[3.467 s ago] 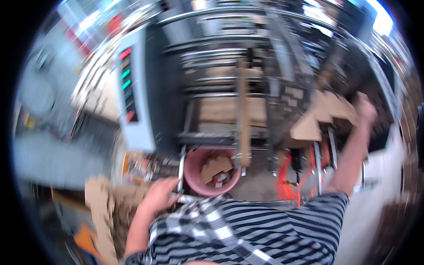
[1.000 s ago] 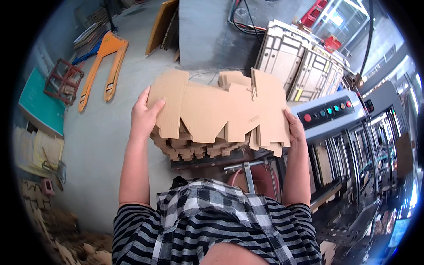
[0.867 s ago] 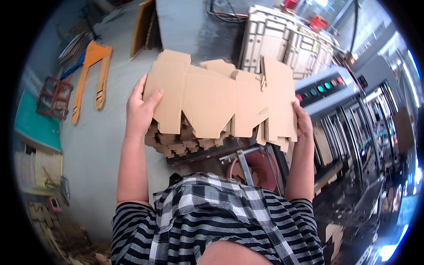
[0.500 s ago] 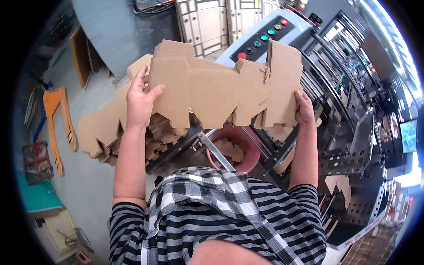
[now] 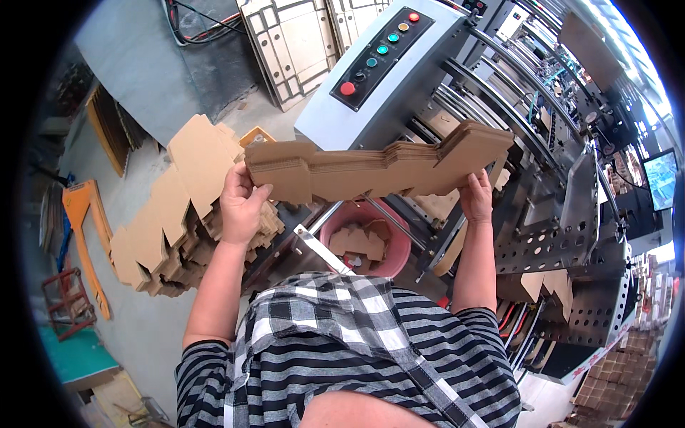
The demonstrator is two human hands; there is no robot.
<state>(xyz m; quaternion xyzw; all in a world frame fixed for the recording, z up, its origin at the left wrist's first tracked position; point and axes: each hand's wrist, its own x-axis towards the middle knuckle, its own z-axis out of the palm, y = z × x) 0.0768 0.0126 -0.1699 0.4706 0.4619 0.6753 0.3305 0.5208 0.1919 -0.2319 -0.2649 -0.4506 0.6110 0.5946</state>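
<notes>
Cardboard stack (image 5: 349, 175) btwn both hands (image 5: 241, 207), one at ea. end.

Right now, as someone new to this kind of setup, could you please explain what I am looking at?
There is no robot here, just a person's own bare hands, seen from a wide fisheye camera worn on the head and looking down; that is why straight edges curve. The left hand and right hand hold a stack of cut cardboard sheets between them, one at each end. A larger cardboard pile lies to the left. Below the held stack is a pink bin with cardboard pieces inside. Beyond is a machine's control panel with coloured buttons.
</notes>
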